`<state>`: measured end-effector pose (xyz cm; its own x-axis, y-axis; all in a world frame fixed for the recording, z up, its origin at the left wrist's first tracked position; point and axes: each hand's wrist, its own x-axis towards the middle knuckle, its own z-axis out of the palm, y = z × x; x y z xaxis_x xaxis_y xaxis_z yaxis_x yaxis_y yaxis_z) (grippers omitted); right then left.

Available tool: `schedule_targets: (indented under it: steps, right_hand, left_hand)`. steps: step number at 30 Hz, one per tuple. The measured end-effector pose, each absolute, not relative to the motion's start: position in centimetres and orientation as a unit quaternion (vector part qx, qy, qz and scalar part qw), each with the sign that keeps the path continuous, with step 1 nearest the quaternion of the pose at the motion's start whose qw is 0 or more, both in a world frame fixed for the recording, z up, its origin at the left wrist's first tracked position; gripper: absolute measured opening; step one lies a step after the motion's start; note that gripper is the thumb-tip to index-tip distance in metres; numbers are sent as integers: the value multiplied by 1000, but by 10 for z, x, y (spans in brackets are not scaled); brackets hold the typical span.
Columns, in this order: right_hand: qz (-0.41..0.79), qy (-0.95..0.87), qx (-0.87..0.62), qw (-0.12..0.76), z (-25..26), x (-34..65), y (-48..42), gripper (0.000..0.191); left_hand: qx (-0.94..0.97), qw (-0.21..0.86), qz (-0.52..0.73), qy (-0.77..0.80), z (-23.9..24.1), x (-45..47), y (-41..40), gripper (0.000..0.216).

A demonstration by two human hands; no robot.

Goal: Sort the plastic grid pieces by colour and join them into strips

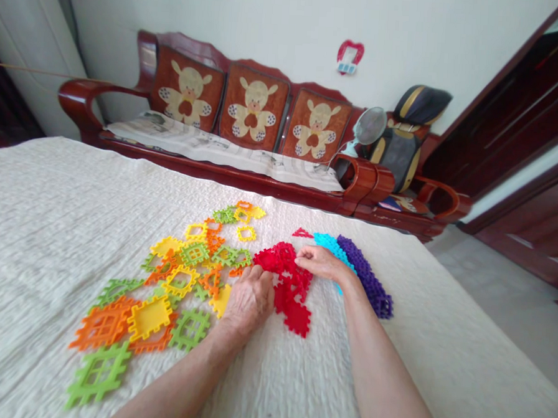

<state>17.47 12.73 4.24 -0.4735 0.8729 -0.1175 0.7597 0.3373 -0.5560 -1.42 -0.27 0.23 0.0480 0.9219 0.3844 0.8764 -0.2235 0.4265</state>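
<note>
A heap of red plastic interlocking pieces (296,316) lies between my two hands. My left hand (250,298) rests at the heap's left side, fingers curled down; their tips and anything under them are hidden. My right hand (322,262) reaches in from the right, its fingers bent together at the heap's upper right edge. Whatever they pinch is too small to make out. Beyond that hand runs a row of light blue pieces (326,241), partly covered by it, beside a row of purple pieces (366,279). A single red triangle piece (302,232) sits farther back.
Mixed green (99,374), orange (102,324) and yellow pieces (149,317) spread left of my left hand on the white quilted cover (39,221). Past its far edge stands a wooden sofa (192,158) with bear cushions. A small fan (370,126) is at the right.
</note>
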Motion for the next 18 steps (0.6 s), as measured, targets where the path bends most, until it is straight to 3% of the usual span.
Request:
schedule_targets:
  steps: [12,18]
  right_hand:
    - [295,-817,-487,96,56,176,118,12]
    - [314,-809,-494,62,57,178,117,12]
  left_hand:
    - [739,50,319,591,6,-16,-6,21]
    - [755,34,290,587,9,-11,-9,34]
